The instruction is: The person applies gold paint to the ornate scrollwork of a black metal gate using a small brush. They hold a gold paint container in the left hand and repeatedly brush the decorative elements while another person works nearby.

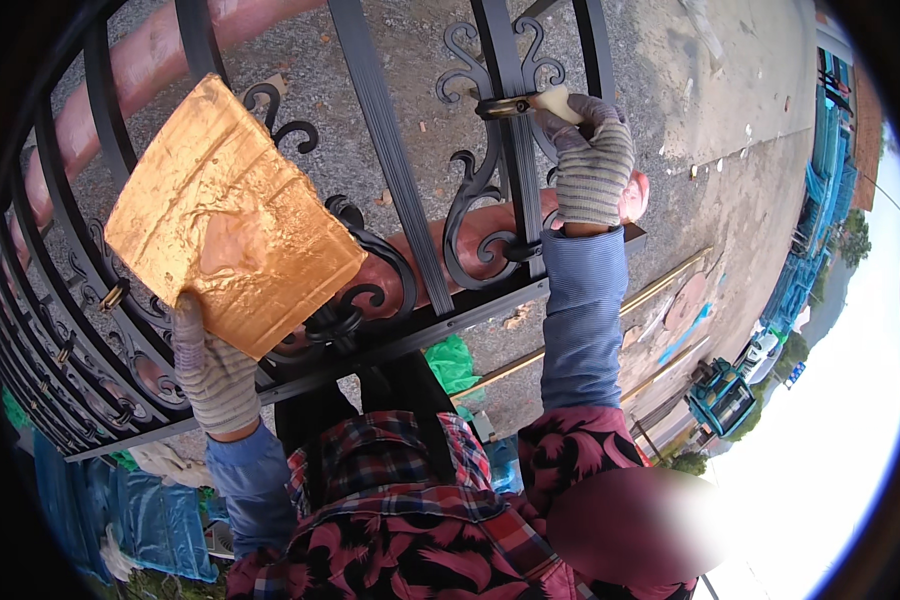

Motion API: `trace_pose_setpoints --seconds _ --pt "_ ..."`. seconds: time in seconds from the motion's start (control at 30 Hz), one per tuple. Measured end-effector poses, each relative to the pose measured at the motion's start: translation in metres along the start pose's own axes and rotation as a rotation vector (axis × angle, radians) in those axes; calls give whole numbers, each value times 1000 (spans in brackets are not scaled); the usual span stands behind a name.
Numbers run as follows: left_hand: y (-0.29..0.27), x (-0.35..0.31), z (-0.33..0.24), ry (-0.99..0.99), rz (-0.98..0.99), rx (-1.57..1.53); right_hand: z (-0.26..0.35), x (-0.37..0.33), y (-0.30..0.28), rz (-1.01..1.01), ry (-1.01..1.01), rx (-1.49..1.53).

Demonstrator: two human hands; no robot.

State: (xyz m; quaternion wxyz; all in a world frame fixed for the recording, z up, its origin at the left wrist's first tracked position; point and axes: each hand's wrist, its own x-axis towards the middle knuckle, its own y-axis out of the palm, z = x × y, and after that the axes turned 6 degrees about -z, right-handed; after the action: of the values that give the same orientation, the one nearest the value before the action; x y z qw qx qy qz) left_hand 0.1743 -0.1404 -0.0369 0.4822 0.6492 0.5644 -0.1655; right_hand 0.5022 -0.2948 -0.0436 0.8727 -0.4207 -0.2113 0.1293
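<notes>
My left hand (216, 382), in a striped knit glove, grips the lower edge of a flat cardboard piece (290, 245) coated with gold paint. A wet-looking smear lies near the cardboard's middle. My right hand (595, 165), gloved alike, is closed on a small pale pad (556, 103), perhaps sponge; the fingers hide part of it. The pad's tip meets a gold-tinted collar (504, 107) around an upright bar of the black metal railing (400, 165). Another collar (114, 294) with gold on it shows at the left, behind the cardboard's edge.
The railing lies across pinkish pipes (155, 62) above rough grey ground (650, 80). Black scrolls stick out between its bars. A long thin wooden strip (670, 282), green plastic (452, 364) and blue sheeting (160, 515) lie around. A teal vehicle (720, 395) stands far right.
</notes>
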Motion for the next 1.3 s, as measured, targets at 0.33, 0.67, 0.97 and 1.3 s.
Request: trace_pose_setpoints --seconds 0.33,0.67,0.97,1.3 --pt "1 0 0 4 -7 -8 2 11 -9 45 -50 -122" --pt "-4 3 -4 -42 80 16 -8 14 8 94 -188 -309" --pt "-2 7 3 -22 46 67 1 18 8 80 94 -130" --pt "-6 17 10 -84 82 70 -11 3 6 91 129 23"
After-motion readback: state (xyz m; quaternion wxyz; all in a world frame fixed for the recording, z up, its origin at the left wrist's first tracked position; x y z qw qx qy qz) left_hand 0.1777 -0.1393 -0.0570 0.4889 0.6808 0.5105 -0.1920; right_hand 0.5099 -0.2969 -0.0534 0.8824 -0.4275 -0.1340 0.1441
